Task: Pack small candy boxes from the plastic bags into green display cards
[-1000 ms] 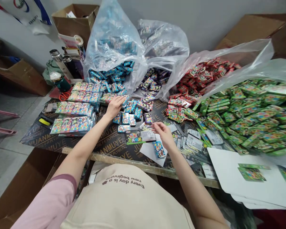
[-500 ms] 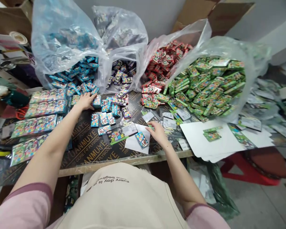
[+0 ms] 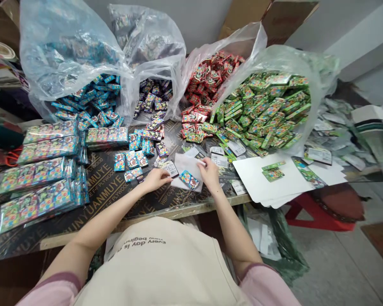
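Observation:
My right hand (image 3: 209, 174) pinches the upper right corner of a whitish, see-through plastic bag (image 3: 183, 162) at the table's front. A small blue candy packet (image 3: 189, 179) shows at the bag's lower part; whether it lies inside or on top I cannot tell. My left hand (image 3: 156, 180) has its fingers closed at the front edge of a dark printed card (image 3: 170, 168) with a white barcode label, partly covering it. Beyond the left hand lie several loose blue packets (image 3: 132, 160).
Large clear bags spill blue (image 3: 98, 95), purple (image 3: 155, 97), red (image 3: 207, 76) and green packets (image 3: 261, 106) along the back. Wrapped multipacks (image 3: 44, 170) are stacked at left, with another stack (image 3: 107, 136) beside them. White sheets (image 3: 252, 178) overhang the front edge at right.
My left hand has come from the stack of multipacks at back left to the printed card. My right hand now pinches the bag's corner, and the bag has been raised there.

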`<state>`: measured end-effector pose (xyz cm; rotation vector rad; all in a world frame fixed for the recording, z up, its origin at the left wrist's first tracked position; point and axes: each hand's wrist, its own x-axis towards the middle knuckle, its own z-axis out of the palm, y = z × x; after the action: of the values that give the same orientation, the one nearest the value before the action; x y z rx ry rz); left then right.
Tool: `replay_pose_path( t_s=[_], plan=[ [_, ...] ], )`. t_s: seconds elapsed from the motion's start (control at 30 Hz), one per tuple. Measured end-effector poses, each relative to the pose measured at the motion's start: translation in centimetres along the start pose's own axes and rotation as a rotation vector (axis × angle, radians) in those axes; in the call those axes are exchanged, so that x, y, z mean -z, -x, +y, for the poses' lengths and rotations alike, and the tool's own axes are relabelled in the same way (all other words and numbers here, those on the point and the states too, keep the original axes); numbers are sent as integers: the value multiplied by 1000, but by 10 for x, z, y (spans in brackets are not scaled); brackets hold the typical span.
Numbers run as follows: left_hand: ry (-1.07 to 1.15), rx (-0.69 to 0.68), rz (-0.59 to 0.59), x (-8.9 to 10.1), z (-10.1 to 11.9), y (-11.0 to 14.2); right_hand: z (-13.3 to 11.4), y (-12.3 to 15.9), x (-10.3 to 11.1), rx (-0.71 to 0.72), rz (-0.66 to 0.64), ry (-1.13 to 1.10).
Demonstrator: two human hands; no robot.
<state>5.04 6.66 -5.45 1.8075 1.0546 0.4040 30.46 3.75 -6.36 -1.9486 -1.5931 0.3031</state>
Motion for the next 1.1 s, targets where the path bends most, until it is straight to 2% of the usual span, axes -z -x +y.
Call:
replay_pose_path(
  t_s=[0.07, 0.1, 0.13, 0.17, 0.23, 0.3, 0.33, 0.4, 0.47, 0.53, 0.57, 0.6, 0.67, 0.73, 0.8, 0.93, 1.1],
  plan=[
    [127, 46, 34, -16, 6, 2, -8, 10, 14, 44, 338, -64],
    [244, 72, 47, -21, 12, 1, -14, 18, 18, 119, 444, -74],
    [397, 100, 49, -25, 19, 0, -22, 26, 20, 221, 490, -77],
    [555, 122, 51, -28, 27, -2, -30, 35, 19, 336, 485, -80],
    [759, 123, 96, -32, 42, -5, -46, 53, 13, 559, 383, -78],
    [759, 106, 193, -29, 52, -6, -60, 67, 9, 705, 251, -63],
    [708, 98, 215, -25, 54, -5, -65, 70, 10, 728, 198, -62],
    [560, 84, 131, -11, 56, 1, -70, 69, 19, 658, 155, -101],
    [375, 40, -65, 5, 58, 9, -71, 58, 34, 505, 130, -213],
    [210, -14, -175, 17, 62, 17, -70, 43, 47, 389, -43, -373],
    [156, -31, -164, 20, 64, 20, -69, 37, 51, 349, -173, -450],
    [120, -38, -107, 21, 66, 22, -68, 32, 53, 308, -291, -513],
    [84, -28, 78, 20, 69, 24, -67, 27, 52, 200, -401, -592],
    [74, -19, 218, 18, 70, 25, -63, 27, 47, 82, -373, -646],
    [61, -43, 258, 16, 68, 26, -59, 31, 42, -17, -346, -714],
    [68, -60, 225, 10, 64, 28, -53, 39, 37, -141, -286, -808],
    [286, 24, 149, 1, 58, 27, -49, 44, 37, -179, -219, -868]
  ],
)
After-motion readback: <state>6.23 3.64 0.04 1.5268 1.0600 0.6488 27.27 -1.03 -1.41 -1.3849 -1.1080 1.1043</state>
